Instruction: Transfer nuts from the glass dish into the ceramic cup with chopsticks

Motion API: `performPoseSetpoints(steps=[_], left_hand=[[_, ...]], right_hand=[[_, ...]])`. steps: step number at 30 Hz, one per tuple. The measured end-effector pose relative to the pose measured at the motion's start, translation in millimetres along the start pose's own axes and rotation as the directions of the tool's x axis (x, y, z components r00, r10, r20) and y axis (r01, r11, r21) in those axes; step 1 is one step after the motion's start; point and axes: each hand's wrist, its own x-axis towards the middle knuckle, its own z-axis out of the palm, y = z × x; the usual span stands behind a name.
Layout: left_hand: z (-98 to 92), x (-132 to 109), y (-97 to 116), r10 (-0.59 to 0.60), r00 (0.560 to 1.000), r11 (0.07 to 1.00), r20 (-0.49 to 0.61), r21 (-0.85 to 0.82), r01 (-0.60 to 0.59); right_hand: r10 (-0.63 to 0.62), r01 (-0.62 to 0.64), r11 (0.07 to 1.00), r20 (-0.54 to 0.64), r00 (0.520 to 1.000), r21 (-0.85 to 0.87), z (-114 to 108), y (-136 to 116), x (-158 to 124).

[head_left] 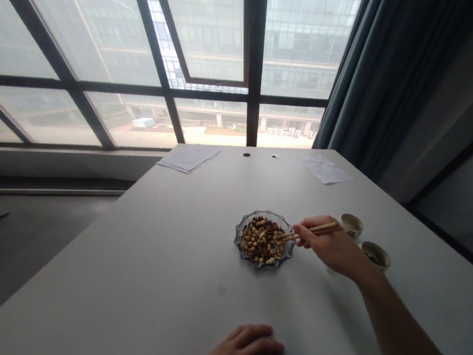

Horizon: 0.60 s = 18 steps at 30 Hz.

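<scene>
Taking the glass dish as the centre of the clock and the window as twelve, a stack of papers (188, 159) lies on the white table (161, 259) toward eleven o'clock, well apart from the work. At six, the left hand (245, 352) rests on the table, fingers loosely bent, gripping nothing that shows. In the middle sits the glass dish (238, 234), heaped with nuts (259, 240) mixed with dark brown pieces; neither hand steadies it. The right hand (325, 246), at three o'clock, is closed around a pair of chopsticks (326, 228), their tips reaching in among the nuts on that side. Whether the tips pinch a nut is too small to tell. Farther right are two small bowls: the far bowl (355, 231) between two and three, the near bowl (384, 262) just past three, with something dark inside.

Smooth, rounded nuts could slip from thin tips if the pinch is uneven. Pushing hard might spill some over the rim or slide the unheld dish. A careless wrist could bump either bowl.
</scene>
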Motion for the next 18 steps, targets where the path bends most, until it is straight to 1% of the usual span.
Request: performPoseSetpoints(steps=[2, 3, 6, 8, 12, 18], left_hand=[[0.4, 0.1, -0.3, 0.0, 1.0, 1.0, -0.004, 0.012, 0.0], [0.7, 0.0, -0.5, 0.002, 1.0, 1.0, -0.006, 0.018, -0.002], [0.8, 0.0, -1.2, 0.003, 1.0, 1.0, -0.002, 0.025, -0.003], [0.7, 0.0, -1.5, 0.004, 1.0, 1.0, -0.01, 0.017, -0.004], [1.6, -0.1, -0.9, 0.006, 1.0, 0.999, -0.014, 0.037, -0.006], [3.0, 0.0, 0.2, 0.008, 1.0, 0.998, -0.023, 0.063, -0.007]], right_hand=[[0.024, -0.024, 0.999, 0.006, 1.0, 0.039, -3.1, -0.1, -1.4], [0.031, -0.033, 0.998, 0.027, 0.999, 0.058, -3.6, -0.5, -2.2], [0.02, -0.036, 0.995, 0.161, 0.987, 0.094, -0.6, -2.6, -3.4], [0.008, -0.025, 0.997, 0.198, 0.98, 0.079, 2.7, -2.9, -3.0], [0.031, -0.037, 0.998, 0.113, 0.993, 0.046, 2.4, 0.5, -1.2], [0.035, -0.036, 0.998, 0.033, 0.999, 0.042, -4.5, 0.9, -3.0]])
